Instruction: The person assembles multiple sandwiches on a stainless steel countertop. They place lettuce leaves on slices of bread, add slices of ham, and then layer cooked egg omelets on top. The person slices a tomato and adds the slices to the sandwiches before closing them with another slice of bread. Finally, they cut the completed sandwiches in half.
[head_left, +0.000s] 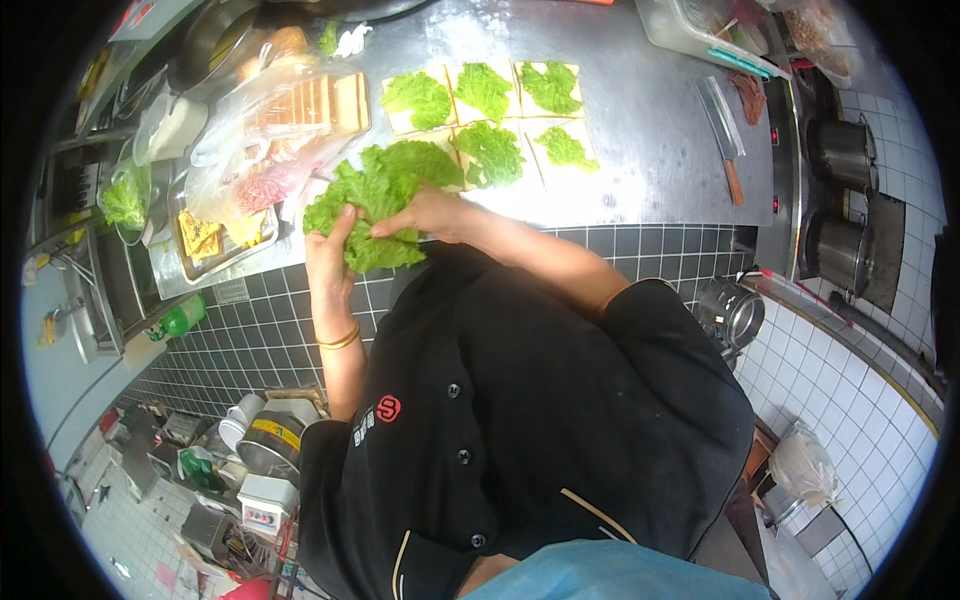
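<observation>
Green leaf lettuce (375, 187) is held between both hands over the near edge of the steel table. My left hand (330, 247), below a gold bracelet, grips its left side with the thumb on top. My right hand (431, 214) pinches the leaves from the right. Beyond them, several square bread slices (531, 146) lie in two rows, with lettuce pieces (491, 154) on them. The held lettuce partly hides the near-left slice. Left of these rows, a sliced bread loaf (300, 105) lies partly inside a clear plastic bag (217, 142).
A metal tray (266, 238) with yellow egg-like pieces (199, 234) sits at the table's near left. Farther left is a container of lettuce (126, 199). On the right lies a cleaver (720, 120), its wooden handle towards me. A plastic bin (675, 34) stands at the far right.
</observation>
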